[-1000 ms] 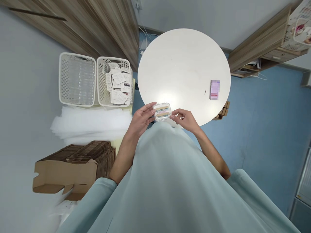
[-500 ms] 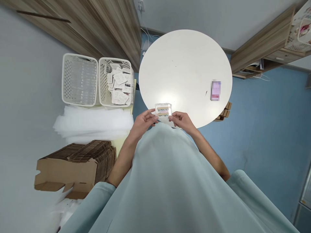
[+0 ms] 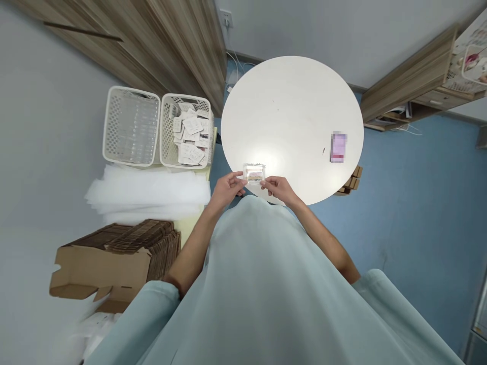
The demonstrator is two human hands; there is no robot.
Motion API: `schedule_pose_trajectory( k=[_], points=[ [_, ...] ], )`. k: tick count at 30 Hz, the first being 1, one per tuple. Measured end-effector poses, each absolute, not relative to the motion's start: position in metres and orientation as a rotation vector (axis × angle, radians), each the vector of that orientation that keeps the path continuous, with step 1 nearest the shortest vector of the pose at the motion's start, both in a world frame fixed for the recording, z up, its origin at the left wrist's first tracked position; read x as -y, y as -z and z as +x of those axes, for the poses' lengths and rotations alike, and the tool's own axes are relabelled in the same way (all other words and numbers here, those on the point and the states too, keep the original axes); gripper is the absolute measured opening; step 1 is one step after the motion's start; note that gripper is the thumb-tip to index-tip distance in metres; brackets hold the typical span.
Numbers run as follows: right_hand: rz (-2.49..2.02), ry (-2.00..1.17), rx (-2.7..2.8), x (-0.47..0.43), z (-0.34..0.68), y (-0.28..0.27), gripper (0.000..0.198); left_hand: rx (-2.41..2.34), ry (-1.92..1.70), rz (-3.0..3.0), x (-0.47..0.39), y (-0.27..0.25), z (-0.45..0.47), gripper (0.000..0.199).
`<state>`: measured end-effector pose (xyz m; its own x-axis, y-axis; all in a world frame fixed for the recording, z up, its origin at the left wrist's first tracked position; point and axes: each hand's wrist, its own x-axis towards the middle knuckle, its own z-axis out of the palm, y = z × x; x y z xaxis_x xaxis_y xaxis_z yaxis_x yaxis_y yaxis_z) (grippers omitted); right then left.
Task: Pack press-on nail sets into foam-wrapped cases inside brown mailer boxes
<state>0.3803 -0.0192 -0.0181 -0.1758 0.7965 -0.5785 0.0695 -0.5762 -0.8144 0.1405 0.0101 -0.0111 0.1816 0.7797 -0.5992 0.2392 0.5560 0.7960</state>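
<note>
Between my two hands is a small clear plastic box [image 3: 254,174] with coloured, striped contents that I cannot make out. My left hand [image 3: 227,190] pinches its left side, thumb at the lower corner and index finger along the edge. Its right corner is gripped by my right hand [image 3: 279,188] between thumb and fingers. The box is over the near edge of the round white table [image 3: 292,111]; whether it touches the top I cannot tell.
A blurred purple pack [image 3: 338,147] lies on the table's right side. At left stand a basket of clear plastic boxes [image 3: 131,126] and a basket of white cards [image 3: 192,132]. Nearer are white foam sheets [image 3: 148,190] and folded cardboard boxes [image 3: 102,268]. Small brown boxes [image 3: 352,180] sit beyond the table's right edge.
The clear box is tilted differently, and its contents look narrower. My right hand has shifted slightly left with it. The whole view has moved a little.
</note>
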Motion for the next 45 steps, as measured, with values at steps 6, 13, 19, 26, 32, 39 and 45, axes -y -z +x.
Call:
schedule_pose_trajectory(
  k=[6,13,19,26,32,39,45],
  points=[
    [-1.682,-1.848,1.005,0.003,0.362,0.073,0.037,-1.463,-0.34,0.897,-0.029,0.071,0.129,0.052],
    [-1.993,-1.876,0.873,-0.015,0.328,0.134,0.032,-1.659,-0.153,0.855,-0.047,0.131,0.129,0.033],
    [-2.14,-1.82,0.828,-0.021,0.315,0.159,0.031,-1.739,0.012,0.984,-0.048,0.158,0.137,0.029],
    [-2.251,-1.751,0.898,-0.02,0.313,0.165,0.03,-1.686,0.017,1.091,-0.047,0.154,0.134,0.035],
    [-2.252,-1.695,1.13,-0.014,0.321,0.141,0.026,-1.666,-0.188,1.246,-0.031,0.13,0.097,0.031],
    [-1.961,-1.661,1.454,-0.014,0.297,0.095,0.034,-1.934,-0.521,1.089,0.031,0.105,0.003,0.028],
    [-1.813,-1.655,1.716,-0.032,0.221,0.079,0.033,-2.328,-0.581,1.107,0.06,0.109,-0.088,0.041]
  ],
)
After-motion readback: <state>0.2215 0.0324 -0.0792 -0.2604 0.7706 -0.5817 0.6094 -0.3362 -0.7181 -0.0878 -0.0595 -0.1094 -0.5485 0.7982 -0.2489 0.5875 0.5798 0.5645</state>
